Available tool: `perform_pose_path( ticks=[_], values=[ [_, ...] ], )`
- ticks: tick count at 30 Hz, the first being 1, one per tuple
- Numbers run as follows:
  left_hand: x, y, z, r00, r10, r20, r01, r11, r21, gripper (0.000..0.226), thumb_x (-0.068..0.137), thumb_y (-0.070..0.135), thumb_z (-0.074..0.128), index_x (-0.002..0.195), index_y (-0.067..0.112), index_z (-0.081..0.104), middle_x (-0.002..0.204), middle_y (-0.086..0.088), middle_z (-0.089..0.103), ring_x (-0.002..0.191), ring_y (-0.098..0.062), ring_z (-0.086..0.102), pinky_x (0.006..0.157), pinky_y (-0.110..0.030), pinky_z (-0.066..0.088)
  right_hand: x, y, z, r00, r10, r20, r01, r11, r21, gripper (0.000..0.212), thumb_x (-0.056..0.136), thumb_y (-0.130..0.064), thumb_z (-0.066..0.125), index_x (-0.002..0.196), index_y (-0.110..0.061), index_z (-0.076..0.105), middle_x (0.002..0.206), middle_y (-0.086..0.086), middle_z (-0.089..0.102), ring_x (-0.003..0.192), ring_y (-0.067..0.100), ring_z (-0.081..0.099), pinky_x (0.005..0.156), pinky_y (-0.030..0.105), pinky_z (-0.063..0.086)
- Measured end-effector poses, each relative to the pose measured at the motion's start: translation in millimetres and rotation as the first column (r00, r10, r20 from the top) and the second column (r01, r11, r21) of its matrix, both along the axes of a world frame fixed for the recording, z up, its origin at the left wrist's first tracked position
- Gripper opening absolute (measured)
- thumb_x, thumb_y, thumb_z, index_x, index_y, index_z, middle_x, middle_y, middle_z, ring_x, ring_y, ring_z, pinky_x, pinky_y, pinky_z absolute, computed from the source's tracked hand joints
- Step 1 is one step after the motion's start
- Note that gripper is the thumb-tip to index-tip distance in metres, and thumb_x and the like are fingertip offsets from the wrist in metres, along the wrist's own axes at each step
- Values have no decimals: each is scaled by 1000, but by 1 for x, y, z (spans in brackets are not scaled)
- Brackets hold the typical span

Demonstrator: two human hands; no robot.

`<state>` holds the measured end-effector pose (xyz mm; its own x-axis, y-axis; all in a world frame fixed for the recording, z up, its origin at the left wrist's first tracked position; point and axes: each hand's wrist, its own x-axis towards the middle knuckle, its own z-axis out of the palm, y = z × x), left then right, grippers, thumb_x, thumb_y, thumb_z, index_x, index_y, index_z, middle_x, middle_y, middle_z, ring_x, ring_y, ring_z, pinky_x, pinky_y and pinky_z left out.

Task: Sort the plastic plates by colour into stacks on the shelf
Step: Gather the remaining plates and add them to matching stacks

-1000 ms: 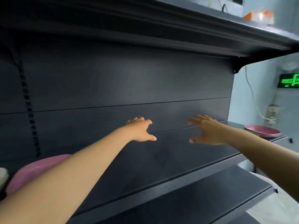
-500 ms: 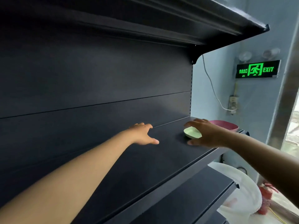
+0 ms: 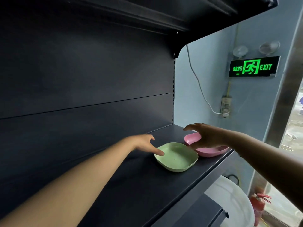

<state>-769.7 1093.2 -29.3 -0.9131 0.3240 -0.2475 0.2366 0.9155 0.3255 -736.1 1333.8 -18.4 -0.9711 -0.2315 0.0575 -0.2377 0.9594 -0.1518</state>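
A light green square plate (image 3: 177,157) lies on the dark shelf (image 3: 131,185) near its right end. A pink plate (image 3: 211,150) sits just right of it, their rims touching. My left hand (image 3: 144,144) reaches in from the left, and its thumb tip touches the green plate's left rim; the fingers are relaxed. My right hand (image 3: 205,136) hovers spread over the pink plate, hiding part of it. I cannot tell whether it touches the pink plate.
Another dark shelf (image 3: 164,12) overhangs above, and a lower shelf (image 3: 201,213) juts out below. Right of the unit are a blue wall with a lit exit sign (image 3: 253,67), a white cable, and a white round object (image 3: 232,203) on the floor side.
The view has swung right, bringing both plates fully into sight. My left hand moved right onto the green plate's rim. My right hand shifted from the green plate to over the pink one.
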Motion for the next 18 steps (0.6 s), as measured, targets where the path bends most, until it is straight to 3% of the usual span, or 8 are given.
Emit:
perform_pose_path(
  ticks=[2, 4, 7, 11, 15, 18],
  values=[
    [-12, 17, -4, 998, 42, 43, -42, 999, 7, 83, 75, 57, 68, 141, 19, 35, 123, 4, 48, 88, -8, 56, 79, -21, 46, -24, 19, -1, 998, 28, 61, -28, 1000, 0, 77, 76, -50, 71, 142, -33, 34, 146, -3, 39, 134, 19, 35, 108, 35, 32],
    [-21, 30, -10, 990, 98, 101, -99, 995, 3, 77, 75, 51, 72, 135, 16, 39, 110, 5, 48, 76, -4, 53, 64, -18, 45, -48, 36, -2, 993, 50, 110, -50, 999, 1, 84, 72, -52, 74, 143, -35, 31, 149, -4, 36, 136, 18, 34, 110, 35, 31],
    [-28, 45, -20, 976, 173, 135, -166, 984, -61, 70, 72, 45, 78, 127, 18, 45, 110, 6, 49, 89, -9, 51, 65, -19, 44, -79, 59, -6, 976, 82, 204, -95, 994, 51, 96, 67, -53, 77, 146, -38, 24, 151, -5, 31, 137, 19, 32, 110, 37, 32],
    [-27, 59, -21, 948, 266, 172, -250, 962, -112, 63, 70, 36, 81, 122, 20, 49, 104, 8, 55, 89, -10, 53, 69, -20, 45, -108, 78, -18, 937, 80, 340, -159, 964, 211, 104, 62, -56, 79, 146, -40, 19, 146, -4, 33, 133, 21, 34, 102, 38, 41],
    [-23, 66, -22, 897, 376, 231, -378, 925, -36, 43, 72, 23, 81, 107, 15, 58, 90, 7, 60, 77, -9, 57, 67, -19, 47, -124, 83, -24, 886, 135, 444, -229, 959, 164, 85, 57, -57, 81, 127, -36, 38, 119, -9, 54, 105, 18, 57, 88, 34, 52],
    [-15, 66, -26, 855, 450, 258, -483, 872, 77, 35, 71, 15, 82, 99, 13, 62, 85, 4, 64, 73, -9, 60, 71, -22, 51, -132, 84, -25, 863, 182, 471, -265, 957, 116, 78, 50, -58, 82, 114, -35, 44, 106, -11, 59, 95, 16, 64, 82, 33, 56]
  ],
)
